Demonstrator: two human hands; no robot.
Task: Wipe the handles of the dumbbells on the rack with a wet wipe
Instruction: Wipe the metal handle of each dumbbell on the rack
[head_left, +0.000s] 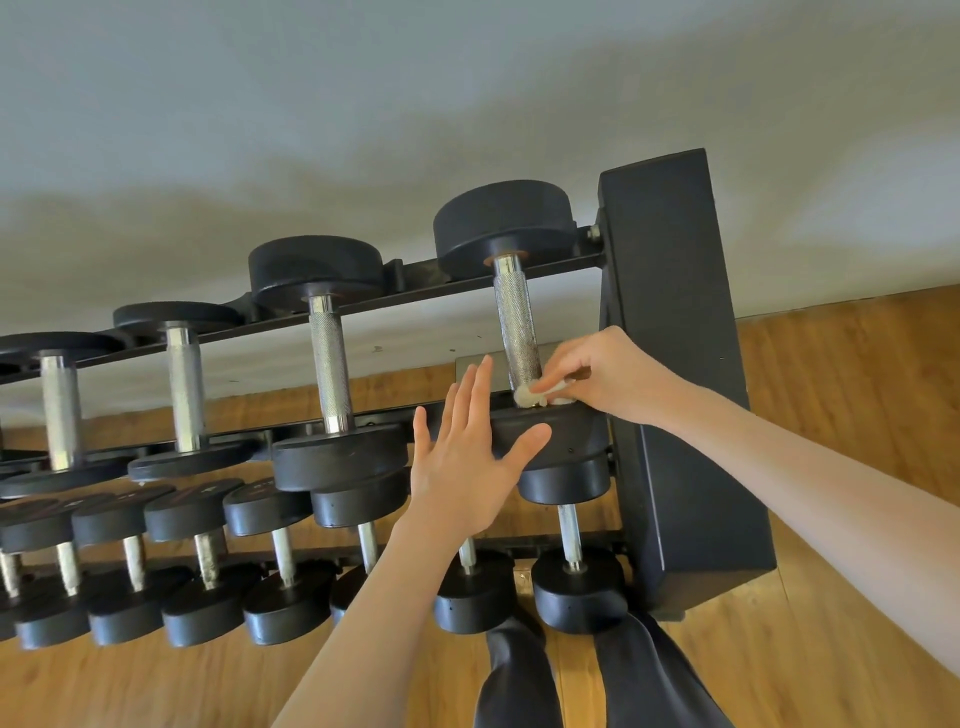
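Note:
A black rack (670, 322) carries dumbbells on two tiers. The rightmost top-tier dumbbell has a knurled steel handle (514, 317) between black heads. My right hand (608, 376) pinches a crumpled white wet wipe (535, 396) against the near end of that handle, just above the front head (566, 434). With fingers straight and spread, my left hand (467, 457) lies flat against the side of that front head. Further left on the top tier, three more handles (328, 358) show bare metal.
The lower tier holds several smaller dumbbells (283, 561) in a row beneath my arms. The rack's black end post rises at the right. A wooden floor (852, 415) surrounds the rack, a white wall lies behind it, and my dark trouser legs (524, 675) stand near the bottom.

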